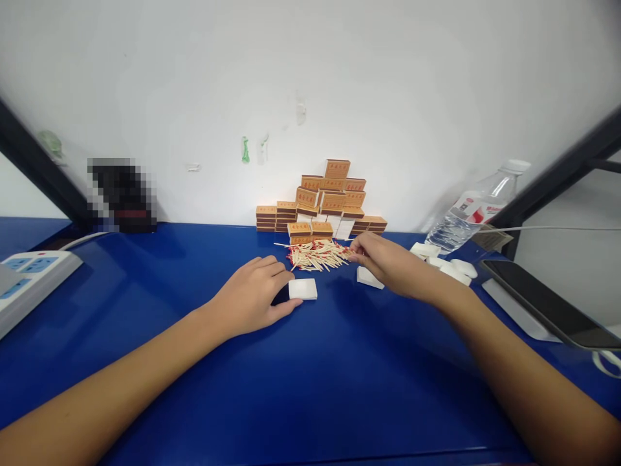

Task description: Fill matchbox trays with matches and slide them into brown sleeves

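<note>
A small white matchbox tray lies on the blue table, with the thumb and fingers of my left hand closed around its left side. Just behind the tray is a loose pile of red-tipped matchsticks. My right hand pinches at the pile's right edge, where matchsticks meet its fingertips; how many it holds is hidden. Below that hand sits another white tray, partly covered by it. Orange-labelled matchboxes are stacked in a stepped pyramid against the wall, behind the pile.
To the right are loose white pieces, a clear plastic bottle leaning by the wall, and a phone propped at a slant. A white power strip lies at the left edge. Farther back stands a blurred dark object.
</note>
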The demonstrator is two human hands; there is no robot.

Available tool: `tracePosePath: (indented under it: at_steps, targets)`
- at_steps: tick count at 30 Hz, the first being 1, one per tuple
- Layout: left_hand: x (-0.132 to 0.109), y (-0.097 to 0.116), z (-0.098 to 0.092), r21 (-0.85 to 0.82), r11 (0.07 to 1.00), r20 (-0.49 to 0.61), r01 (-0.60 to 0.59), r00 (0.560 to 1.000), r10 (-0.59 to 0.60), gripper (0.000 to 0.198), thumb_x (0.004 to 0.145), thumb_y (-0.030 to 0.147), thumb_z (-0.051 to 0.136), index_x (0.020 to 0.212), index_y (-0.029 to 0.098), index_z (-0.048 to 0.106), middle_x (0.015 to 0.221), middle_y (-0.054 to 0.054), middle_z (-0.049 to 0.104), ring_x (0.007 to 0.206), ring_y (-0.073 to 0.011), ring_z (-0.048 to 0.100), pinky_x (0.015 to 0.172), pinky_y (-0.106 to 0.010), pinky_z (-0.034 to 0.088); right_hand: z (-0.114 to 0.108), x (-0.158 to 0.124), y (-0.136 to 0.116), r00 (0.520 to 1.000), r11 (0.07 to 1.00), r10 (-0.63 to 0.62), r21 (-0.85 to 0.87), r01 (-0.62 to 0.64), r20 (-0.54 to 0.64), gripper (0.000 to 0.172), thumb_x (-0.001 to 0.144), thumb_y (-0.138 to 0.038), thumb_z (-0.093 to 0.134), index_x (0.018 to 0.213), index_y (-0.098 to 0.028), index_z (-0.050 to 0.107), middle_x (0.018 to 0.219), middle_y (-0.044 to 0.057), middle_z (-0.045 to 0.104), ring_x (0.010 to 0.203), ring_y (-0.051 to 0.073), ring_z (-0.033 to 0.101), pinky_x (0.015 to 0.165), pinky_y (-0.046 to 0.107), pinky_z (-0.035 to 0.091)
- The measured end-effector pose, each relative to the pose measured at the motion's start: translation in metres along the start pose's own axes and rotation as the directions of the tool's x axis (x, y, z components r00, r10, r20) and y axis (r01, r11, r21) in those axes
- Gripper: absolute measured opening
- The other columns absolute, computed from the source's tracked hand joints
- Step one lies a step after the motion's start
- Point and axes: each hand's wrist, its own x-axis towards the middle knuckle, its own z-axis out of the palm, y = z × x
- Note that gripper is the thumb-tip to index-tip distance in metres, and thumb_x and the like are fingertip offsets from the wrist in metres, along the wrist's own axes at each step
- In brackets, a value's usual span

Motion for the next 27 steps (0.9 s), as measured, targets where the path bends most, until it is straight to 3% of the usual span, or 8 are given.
tracePosePath:
  at_steps: [6,13,17,27]
  targets:
    - [0.001,0.003,0.002,-0.084,0.996,-0.085,0.016,0.996,-0.023,0.037,0.096,0.048,0.07,0.113,0.015,0.072,0.1,-0.009,0.074,0.096,-0.0273,0.067,0.088,-0.045,0.054,0.009,-0.008,-0.036,0.992,0.993,-0.088,0.09,0.08,0.091,0.02,0.108,-0.036,0.042,0.094,-0.022,0.049,0.097,0.008,0.063,0.085,0.023,0.059,0.075,0.034,0.044]
    - [0.004,0.01,-0.001,-0.196,0.976,-0.293,-0.094,0.956,0.033,0.024,0.102,0.032,0.065,0.12,0.016,0.069,0.102,-0.007,0.076,0.094,-0.0218,0.067,0.087,-0.039,0.053,0.022,-0.013,-0.054,0.979,0.986,-0.137,0.112,0.121,0.149,0.012,0.109,-0.028,0.045,0.103,-0.021,0.052,0.101,0.007,0.064,0.088,0.021,0.061,0.077,0.033,0.045]
    - [0.004,0.01,0.0,-0.206,0.97,-0.312,-0.128,0.948,0.059,0.015,0.104,0.026,0.062,0.112,0.018,0.072,0.099,-0.005,0.078,0.089,-0.0194,0.067,0.084,-0.037,0.052,0.023,-0.014,-0.061,0.98,0.983,-0.151,0.12,0.136,0.129,0.01,0.109,-0.028,0.048,0.106,-0.021,0.054,0.102,0.007,0.065,0.088,0.021,0.062,0.075,0.032,0.045]
    - [0.003,0.006,0.003,-0.24,0.965,-0.314,-0.108,0.949,0.028,0.015,0.105,0.024,0.058,0.108,0.019,0.072,0.093,-0.005,0.077,0.085,-0.0188,0.065,0.081,-0.036,0.052,0.027,-0.01,-0.069,0.983,0.982,-0.155,0.125,0.142,0.1,0.009,0.108,-0.027,0.048,0.103,-0.022,0.052,0.104,0.008,0.065,0.091,0.022,0.063,0.074,0.033,0.046]
